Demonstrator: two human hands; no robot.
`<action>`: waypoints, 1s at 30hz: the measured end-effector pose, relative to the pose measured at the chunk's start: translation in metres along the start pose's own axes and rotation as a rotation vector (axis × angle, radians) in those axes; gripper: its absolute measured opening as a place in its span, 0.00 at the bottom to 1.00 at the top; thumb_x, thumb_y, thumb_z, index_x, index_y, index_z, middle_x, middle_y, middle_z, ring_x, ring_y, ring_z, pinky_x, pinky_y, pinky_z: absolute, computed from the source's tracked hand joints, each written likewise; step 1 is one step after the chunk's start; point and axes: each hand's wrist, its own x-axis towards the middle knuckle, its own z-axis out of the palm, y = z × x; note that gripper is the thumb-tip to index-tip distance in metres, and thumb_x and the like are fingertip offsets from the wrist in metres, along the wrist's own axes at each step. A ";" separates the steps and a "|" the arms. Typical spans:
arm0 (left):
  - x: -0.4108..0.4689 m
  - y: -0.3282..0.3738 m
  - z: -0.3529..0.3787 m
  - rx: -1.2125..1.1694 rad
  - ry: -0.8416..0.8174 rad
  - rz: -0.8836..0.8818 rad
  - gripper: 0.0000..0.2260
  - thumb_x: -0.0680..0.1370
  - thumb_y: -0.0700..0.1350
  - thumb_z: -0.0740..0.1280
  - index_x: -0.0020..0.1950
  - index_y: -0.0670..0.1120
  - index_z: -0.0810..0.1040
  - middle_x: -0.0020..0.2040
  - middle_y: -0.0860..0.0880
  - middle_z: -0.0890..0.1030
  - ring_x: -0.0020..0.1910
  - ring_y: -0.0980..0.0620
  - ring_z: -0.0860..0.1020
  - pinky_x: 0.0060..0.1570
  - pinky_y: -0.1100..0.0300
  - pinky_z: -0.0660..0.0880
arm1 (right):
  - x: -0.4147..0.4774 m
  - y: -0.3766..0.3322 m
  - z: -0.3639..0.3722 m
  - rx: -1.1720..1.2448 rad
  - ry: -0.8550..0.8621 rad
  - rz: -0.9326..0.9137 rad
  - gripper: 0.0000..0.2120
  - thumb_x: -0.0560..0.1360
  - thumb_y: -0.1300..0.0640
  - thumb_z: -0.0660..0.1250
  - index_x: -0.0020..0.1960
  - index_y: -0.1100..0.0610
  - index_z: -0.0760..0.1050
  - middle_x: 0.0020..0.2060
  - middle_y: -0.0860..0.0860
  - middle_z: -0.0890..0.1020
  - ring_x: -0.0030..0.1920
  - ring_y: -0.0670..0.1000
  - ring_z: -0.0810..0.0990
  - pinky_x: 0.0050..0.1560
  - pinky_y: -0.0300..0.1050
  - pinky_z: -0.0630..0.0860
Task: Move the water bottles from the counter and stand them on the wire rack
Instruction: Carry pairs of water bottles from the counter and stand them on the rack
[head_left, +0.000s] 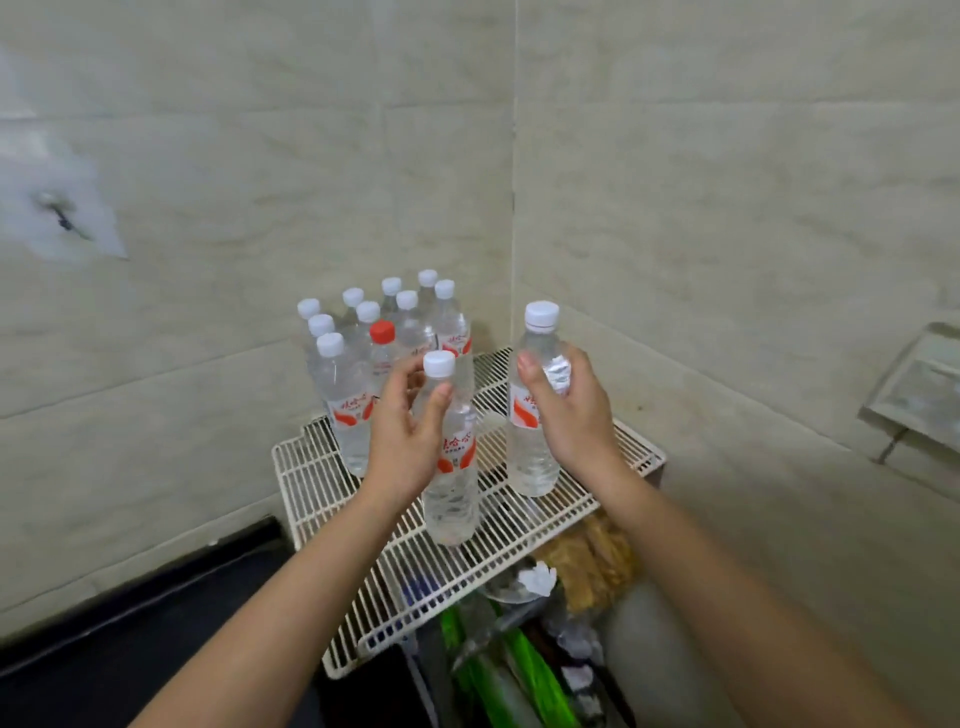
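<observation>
Tiled walls (260, 156) meet in a corner beyond my hands, with the white wire rack (322, 467) beneath them and the black counter (104, 649) by my left forearm. My right hand (571, 415) wraps the right bottle (530, 462), upright, cap up, base on the wires. My left hand (410, 431) curves round the near bottle (452, 499), thumb on it, upright too; I cannot tell if it grips. The bottle cluster (343, 395) stands packed past my left fingers. Open wire shows left of that wrist, and the rack's edge is just right of my right wrist.
</observation>
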 end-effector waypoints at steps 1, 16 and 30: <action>0.007 -0.005 0.005 0.019 0.032 -0.008 0.15 0.82 0.49 0.65 0.68 0.50 0.72 0.64 0.53 0.78 0.64 0.54 0.77 0.64 0.44 0.76 | 0.013 0.009 0.002 0.007 -0.030 -0.007 0.24 0.74 0.31 0.66 0.63 0.45 0.73 0.53 0.44 0.83 0.53 0.45 0.82 0.55 0.49 0.78; 0.045 -0.032 0.043 0.383 0.128 -0.069 0.22 0.82 0.46 0.65 0.75 0.52 0.66 0.70 0.50 0.73 0.68 0.54 0.73 0.67 0.50 0.73 | 0.127 0.102 0.001 0.038 -0.517 -0.087 0.30 0.68 0.33 0.67 0.63 0.49 0.75 0.52 0.44 0.83 0.51 0.44 0.82 0.53 0.50 0.80; 0.103 0.014 0.019 0.731 -0.060 -0.039 0.19 0.72 0.46 0.78 0.62 0.48 0.83 0.48 0.55 0.84 0.45 0.60 0.80 0.43 0.78 0.71 | 0.191 0.025 -0.016 -0.372 -0.781 -0.402 0.18 0.73 0.44 0.75 0.62 0.45 0.82 0.53 0.46 0.85 0.50 0.46 0.82 0.56 0.48 0.79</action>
